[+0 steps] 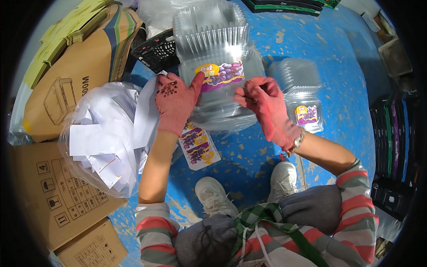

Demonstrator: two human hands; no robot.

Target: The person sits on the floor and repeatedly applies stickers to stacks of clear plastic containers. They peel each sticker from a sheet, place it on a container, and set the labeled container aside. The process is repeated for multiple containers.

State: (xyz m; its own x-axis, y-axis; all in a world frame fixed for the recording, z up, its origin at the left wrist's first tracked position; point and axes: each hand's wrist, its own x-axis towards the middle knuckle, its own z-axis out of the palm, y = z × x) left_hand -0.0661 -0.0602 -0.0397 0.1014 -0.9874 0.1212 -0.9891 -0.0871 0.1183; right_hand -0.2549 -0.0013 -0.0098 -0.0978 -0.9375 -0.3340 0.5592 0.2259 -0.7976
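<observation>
A grape label [222, 75] lies on the lid of a stack of clear plastic clamshell containers [217, 103]. My left hand [178, 98], in a pink knit glove, has its thumb at the label's left edge; a white backing sheet [146, 110] hangs by its fingers, and whether they grip it is hard to tell. To the right of the label, my gloved right hand [267, 103] is raised with bent fingers and nothing visible in them. Below the stack, a sheet of grape labels [200, 150] rests on the blue floor. A smaller container stack [308, 101] at the right bears a grape label.
A clear bag of white paper sheets [103, 133] stands at the left, beside cardboard boxes [66, 213]. Behind are a black plastic crate [158, 50] and a tall stack of open clear containers [210, 30]. Folded crates [393, 133] line the right side.
</observation>
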